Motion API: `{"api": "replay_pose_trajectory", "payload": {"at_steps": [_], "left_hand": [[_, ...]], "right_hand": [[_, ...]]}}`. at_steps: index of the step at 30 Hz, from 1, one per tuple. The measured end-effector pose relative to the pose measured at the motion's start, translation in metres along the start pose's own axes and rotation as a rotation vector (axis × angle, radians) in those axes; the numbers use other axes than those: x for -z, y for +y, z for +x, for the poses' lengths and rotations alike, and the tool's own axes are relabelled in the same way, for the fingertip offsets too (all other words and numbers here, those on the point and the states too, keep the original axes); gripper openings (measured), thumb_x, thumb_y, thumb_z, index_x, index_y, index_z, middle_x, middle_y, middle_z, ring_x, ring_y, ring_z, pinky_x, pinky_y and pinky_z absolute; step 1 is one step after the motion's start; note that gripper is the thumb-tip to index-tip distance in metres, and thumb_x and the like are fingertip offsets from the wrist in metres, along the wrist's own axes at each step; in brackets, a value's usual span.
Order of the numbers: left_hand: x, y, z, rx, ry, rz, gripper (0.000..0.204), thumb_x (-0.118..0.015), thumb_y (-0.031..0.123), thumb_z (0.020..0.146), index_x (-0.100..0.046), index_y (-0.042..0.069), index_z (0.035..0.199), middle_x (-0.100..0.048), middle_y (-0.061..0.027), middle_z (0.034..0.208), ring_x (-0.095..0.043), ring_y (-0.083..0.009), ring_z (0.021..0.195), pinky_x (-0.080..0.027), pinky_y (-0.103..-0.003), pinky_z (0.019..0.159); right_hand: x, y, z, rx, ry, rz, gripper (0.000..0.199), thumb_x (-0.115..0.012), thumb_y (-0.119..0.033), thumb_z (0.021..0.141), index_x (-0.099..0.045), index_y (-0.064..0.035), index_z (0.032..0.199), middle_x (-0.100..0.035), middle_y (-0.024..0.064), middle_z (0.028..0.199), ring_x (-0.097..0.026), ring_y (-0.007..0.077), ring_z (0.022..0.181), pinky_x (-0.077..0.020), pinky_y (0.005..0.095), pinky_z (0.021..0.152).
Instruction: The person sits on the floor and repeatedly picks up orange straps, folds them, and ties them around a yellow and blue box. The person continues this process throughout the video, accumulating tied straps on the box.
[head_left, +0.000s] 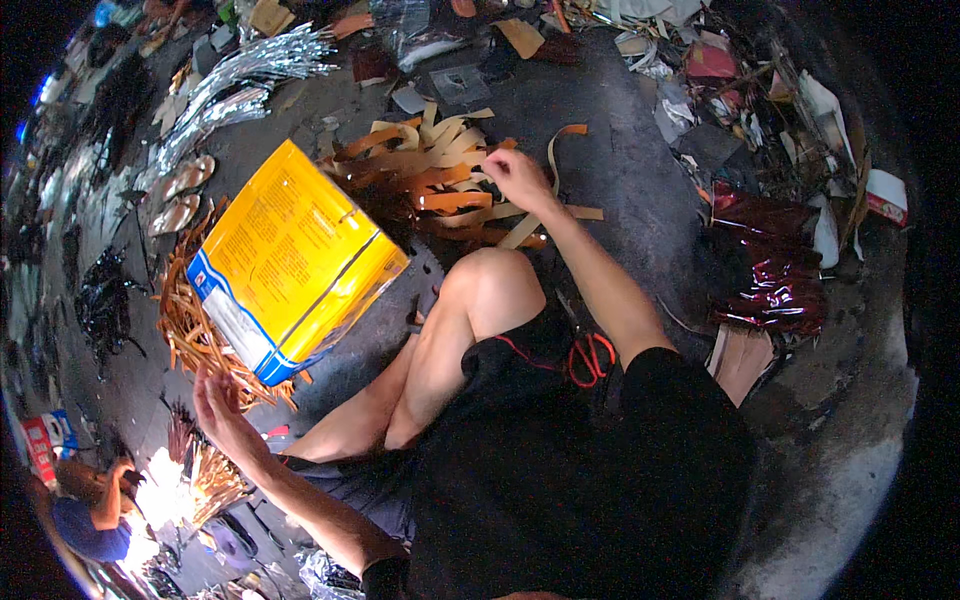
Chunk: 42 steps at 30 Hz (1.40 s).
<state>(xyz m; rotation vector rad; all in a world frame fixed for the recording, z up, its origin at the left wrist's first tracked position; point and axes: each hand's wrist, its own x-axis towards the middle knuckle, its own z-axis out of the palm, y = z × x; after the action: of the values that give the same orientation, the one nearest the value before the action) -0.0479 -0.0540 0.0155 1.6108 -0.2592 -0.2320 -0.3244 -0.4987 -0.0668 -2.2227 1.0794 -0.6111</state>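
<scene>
My right hand is over a loose pile of orange and tan strips, with its fingers drawn together in a pinch. What lies between those fingertips is too small to make out. Lower left, my left hand has its fingers stretched out and apart. It is beside the blue bottom edge of a large yellow and blue tin, which stands tilted in the view. Thin brown strips lie heaped against the tin's left side, close to the left hand's fingertips.
Red-handled scissors lie by my lap. Sandals and a bundle of silvery strips are at the far left. Shiny dark red sheets lie to the right, amid scraps. Another person works at lower left.
</scene>
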Motion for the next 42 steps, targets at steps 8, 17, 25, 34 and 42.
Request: {"api": "replay_pose_trajectory", "payload": {"at_steps": [8, 17, 25, 34, 42], "left_hand": [[-0.035, 0.029, -0.028, -0.025, 0.022, 0.117, 0.031, -0.052, 0.023, 0.097, -0.058, 0.002, 0.12, -0.061, -0.0029, 0.091, -0.056, -0.0086, 0.084, -0.045, -0.022, 0.076], [-0.084, 0.062, -0.033, -0.04, -0.14, 0.128, 0.03, -0.054, 0.019, 0.095, -0.059, 0.0, 0.118, -0.063, -0.0061, 0.099, -0.057, -0.0117, 0.09, -0.045, -0.025, 0.082], [-0.213, 0.129, -0.021, -0.515, -0.55, 0.01, 0.029, -0.058, 0.012, 0.092, -0.058, 0.002, 0.119, -0.062, -0.0097, 0.113, -0.056, -0.0148, 0.106, -0.042, -0.029, 0.092], [-0.246, 0.086, -0.02, -0.661, -0.785, 0.557, 0.018, -0.054, 0.003, 0.083, -0.06, -0.001, 0.099, -0.063, -0.0195, 0.09, -0.062, -0.0358, 0.084, -0.049, -0.042, 0.074], [-0.254, 0.126, -0.039, -0.3, -0.973, -0.193, 0.043, -0.063, 0.028, 0.091, -0.051, 0.001, 0.123, -0.059, -0.0072, 0.105, -0.057, -0.0158, 0.098, -0.045, -0.028, 0.085]], "right_hand": [[-0.088, -0.018, 0.042, 0.531, 0.013, 0.078, 0.02, -0.061, -0.01, 0.082, -0.059, -0.0019, 0.101, -0.055, 0.0135, 0.108, -0.054, 0.0322, 0.1, -0.0434, 0.0415, 0.086], [-0.023, -0.058, 0.083, 0.375, -0.195, 0.256, 0.013, -0.062, -0.015, 0.087, -0.056, -0.0036, 0.086, -0.06, 0.004, 0.074, -0.058, 0.0155, 0.072, -0.0476, 0.0323, 0.067], [0.127, -0.215, 0.058, 0.617, -0.446, -0.088, 0.02, -0.063, -0.02, 0.088, -0.064, -0.0002, 0.088, -0.063, 0.0068, 0.075, -0.057, 0.0097, 0.071, -0.0464, 0.0289, 0.066], [0.169, -0.204, 0.065, 0.636, -0.167, -0.359, 0.02, -0.062, -0.019, 0.086, -0.064, 0.0006, 0.086, -0.062, 0.0134, 0.068, -0.06, 0.023, 0.062, -0.0458, 0.0355, 0.061], [0.171, -0.243, 0.037, 0.704, -0.523, -0.066, 0.027, -0.062, -0.03, 0.088, -0.064, -0.0024, 0.089, -0.065, 0.006, 0.079, -0.061, 0.0153, 0.075, -0.0485, 0.0319, 0.071]]}}
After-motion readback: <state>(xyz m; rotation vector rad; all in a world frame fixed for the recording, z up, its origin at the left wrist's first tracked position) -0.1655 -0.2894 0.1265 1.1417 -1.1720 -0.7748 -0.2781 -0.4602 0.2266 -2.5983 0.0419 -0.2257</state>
